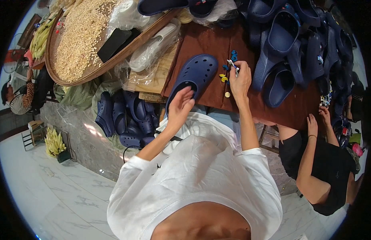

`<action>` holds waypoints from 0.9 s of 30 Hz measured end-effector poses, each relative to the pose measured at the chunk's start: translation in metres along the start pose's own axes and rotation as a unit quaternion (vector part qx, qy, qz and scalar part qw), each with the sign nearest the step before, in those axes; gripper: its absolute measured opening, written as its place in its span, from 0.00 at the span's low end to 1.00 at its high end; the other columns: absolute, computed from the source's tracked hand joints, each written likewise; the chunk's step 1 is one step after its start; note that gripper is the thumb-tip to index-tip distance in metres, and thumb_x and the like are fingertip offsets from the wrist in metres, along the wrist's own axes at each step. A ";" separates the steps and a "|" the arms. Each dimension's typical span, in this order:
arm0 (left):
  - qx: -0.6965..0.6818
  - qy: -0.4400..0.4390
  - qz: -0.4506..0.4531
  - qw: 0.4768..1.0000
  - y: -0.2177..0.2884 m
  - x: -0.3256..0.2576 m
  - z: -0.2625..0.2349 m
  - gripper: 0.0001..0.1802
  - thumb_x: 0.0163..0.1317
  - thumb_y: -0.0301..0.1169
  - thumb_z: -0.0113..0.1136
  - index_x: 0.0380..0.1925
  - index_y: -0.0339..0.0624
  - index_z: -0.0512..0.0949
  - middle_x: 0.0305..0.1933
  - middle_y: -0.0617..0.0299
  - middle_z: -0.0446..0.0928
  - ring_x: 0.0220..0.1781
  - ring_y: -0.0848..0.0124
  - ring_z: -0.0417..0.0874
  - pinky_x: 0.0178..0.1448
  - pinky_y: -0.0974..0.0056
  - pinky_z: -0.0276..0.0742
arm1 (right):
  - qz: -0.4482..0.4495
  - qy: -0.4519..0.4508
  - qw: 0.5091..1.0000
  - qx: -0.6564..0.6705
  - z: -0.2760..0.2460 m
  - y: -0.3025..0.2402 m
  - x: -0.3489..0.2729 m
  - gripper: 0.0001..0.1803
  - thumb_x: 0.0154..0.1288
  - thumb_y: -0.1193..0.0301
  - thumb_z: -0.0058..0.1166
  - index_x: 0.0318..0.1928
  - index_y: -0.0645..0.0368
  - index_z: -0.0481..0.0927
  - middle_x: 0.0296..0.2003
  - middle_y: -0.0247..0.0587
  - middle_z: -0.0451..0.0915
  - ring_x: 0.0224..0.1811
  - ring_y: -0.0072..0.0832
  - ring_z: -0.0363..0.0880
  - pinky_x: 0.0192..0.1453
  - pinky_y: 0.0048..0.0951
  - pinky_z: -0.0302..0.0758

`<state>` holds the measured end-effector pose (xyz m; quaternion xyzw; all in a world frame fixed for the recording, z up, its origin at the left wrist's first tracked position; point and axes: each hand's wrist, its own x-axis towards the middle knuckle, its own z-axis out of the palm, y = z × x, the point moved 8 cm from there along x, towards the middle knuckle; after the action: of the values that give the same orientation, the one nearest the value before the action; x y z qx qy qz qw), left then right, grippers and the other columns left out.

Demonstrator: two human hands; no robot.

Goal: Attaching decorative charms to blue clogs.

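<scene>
On the brown cloth lies a navy clog [199, 70], its holed toe pointing away from me. My left hand [180, 107] is over the clog's heel opening, its fingers loosely stretched and slightly blurred, with nothing visible in them. To the right, my right hand [240, 81] pinches a small white and dark shoe charm [232, 64] between thumb and fingertips. Beside that hand lie blue charms [234, 55], yellow charms [223, 78] and a pale round charm [227, 95].
A heap of navy clogs [283, 34] covers the table's right side; more clogs [131, 114] sit at lower left. At the far left stands a wide tray [113, 60] of corn kernels, near a bagged white shoe [155, 50]. A person in black [327, 172] works at the right edge.
</scene>
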<state>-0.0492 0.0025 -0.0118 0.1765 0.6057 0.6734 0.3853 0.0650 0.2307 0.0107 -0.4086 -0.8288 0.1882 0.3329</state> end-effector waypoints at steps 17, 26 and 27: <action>-0.410 -0.055 -0.218 0.884 -0.033 0.069 0.041 0.20 0.50 0.20 0.52 0.46 0.29 0.75 0.48 0.51 0.78 0.52 0.61 0.78 0.64 0.59 0.70 | -0.129 -0.025 0.984 0.116 0.007 -0.064 -0.004 0.12 0.52 0.83 0.55 0.39 0.59 0.77 0.37 0.41 0.78 0.41 0.41 0.77 0.44 0.37 0.73; -0.350 -0.086 -0.271 0.893 -0.019 0.042 0.023 0.22 0.48 0.19 0.53 0.47 0.28 0.74 0.49 0.51 0.78 0.50 0.60 0.80 0.61 0.59 0.73 | -0.187 -0.108 0.959 0.183 -0.012 -0.076 -0.018 0.12 0.51 0.83 0.53 0.37 0.61 0.81 0.38 0.39 0.81 0.44 0.38 0.77 0.49 0.37 0.73; -0.351 -0.090 -0.280 0.889 -0.019 0.039 0.022 0.22 0.48 0.17 0.54 0.48 0.30 0.74 0.49 0.51 0.78 0.50 0.61 0.79 0.61 0.60 0.72 | -0.180 -0.112 0.958 0.195 -0.016 -0.077 -0.021 0.09 0.53 0.80 0.56 0.37 0.61 0.81 0.39 0.39 0.81 0.44 0.37 0.77 0.50 0.37 0.73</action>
<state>-0.0530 0.0458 -0.0342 -0.0872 0.3164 0.6874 0.6479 0.0429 0.1688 0.0588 -0.1559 -0.8679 0.3275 0.3396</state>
